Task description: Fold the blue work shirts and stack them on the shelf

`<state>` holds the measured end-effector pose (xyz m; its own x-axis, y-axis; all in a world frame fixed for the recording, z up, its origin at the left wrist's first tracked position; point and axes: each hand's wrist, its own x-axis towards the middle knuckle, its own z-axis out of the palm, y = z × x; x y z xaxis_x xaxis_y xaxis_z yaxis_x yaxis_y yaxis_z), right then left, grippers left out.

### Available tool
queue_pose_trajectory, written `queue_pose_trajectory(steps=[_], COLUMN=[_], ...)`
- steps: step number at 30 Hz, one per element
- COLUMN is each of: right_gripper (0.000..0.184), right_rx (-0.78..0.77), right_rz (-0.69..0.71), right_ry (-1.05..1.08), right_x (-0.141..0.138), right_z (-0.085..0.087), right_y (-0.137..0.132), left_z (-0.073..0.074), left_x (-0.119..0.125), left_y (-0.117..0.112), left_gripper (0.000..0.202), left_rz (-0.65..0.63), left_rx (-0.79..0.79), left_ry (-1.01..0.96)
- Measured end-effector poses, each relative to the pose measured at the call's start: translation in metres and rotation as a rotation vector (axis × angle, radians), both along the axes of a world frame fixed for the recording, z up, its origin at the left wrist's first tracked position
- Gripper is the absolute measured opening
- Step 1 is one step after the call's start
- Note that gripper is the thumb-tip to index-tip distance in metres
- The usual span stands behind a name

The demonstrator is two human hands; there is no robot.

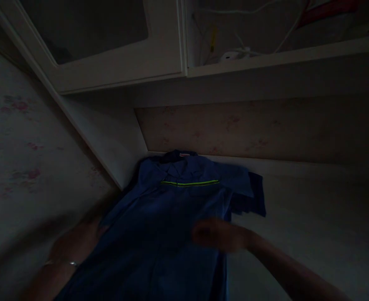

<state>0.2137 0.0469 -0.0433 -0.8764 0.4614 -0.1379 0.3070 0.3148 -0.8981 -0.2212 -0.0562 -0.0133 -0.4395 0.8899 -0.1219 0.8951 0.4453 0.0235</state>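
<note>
A blue work shirt (172,213) with a yellow-green stripe across the chest lies spread out on a pale surface, its collar toward the wall. My right hand (217,235) hovers over or rests on the middle of the shirt, blurred by motion. At the shirt's left edge is my left hand (78,242), also blurred, with a thin bracelet on its wrist. The scene is very dark, and neither hand's fingers can be made out.
A white cabinet (118,71) with glass doors hangs above; cables and a small white object (231,55) lie on its shelf. Flowered wallpaper (21,138) covers the left wall. The pale surface (313,217) stretches to the right.
</note>
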Motion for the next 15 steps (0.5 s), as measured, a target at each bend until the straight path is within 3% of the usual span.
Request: queue_pose_trajectory(steps=[2, 4, 6, 8, 11, 13, 15], right_gripper=[0.032, 0.032, 0.036, 0.043, 0.053, 0.050, 0.040], right_rx=[0.221, 0.463, 0.571, 0.616, 0.658, 0.685, 0.716], right_rz=[-0.324, -0.609, -0.740, -0.767, -0.703, -0.636, -0.572], right_ry=[0.045, -0.108, -0.198, -0.245, -0.314, -0.343, -0.359], right_x=[-0.007, -0.015, -0.020, -0.025, -0.029, -0.031, -0.031], right_z=[0.016, 0.026, 0.027, 0.021, 0.006, -0.004, -0.011], right_y=[0.069, 0.136, 0.190, 0.226, 0.252, 0.257, 0.257], left_z=[0.021, 0.033, 0.034, 0.026, 0.005, -0.011, -0.026], left_x=[0.060, 0.109, 0.138, 0.147, 0.140, 0.130, 0.121], left_y=[0.046, 0.100, 0.160, 0.219, 0.291, 0.318, 0.329], left_gripper=[0.045, 0.043, 0.040, 0.037, 0.040, 0.039, 0.031], left_rz=[-0.285, -0.514, -0.634, -0.631, -0.546, -0.522, -0.533], left_rx=[0.123, 0.182, 0.254, 0.290, 0.260, 0.182, 0.081], left_ry=[-0.005, -0.116, -0.152, -0.134, -0.099, -0.097, -0.114])
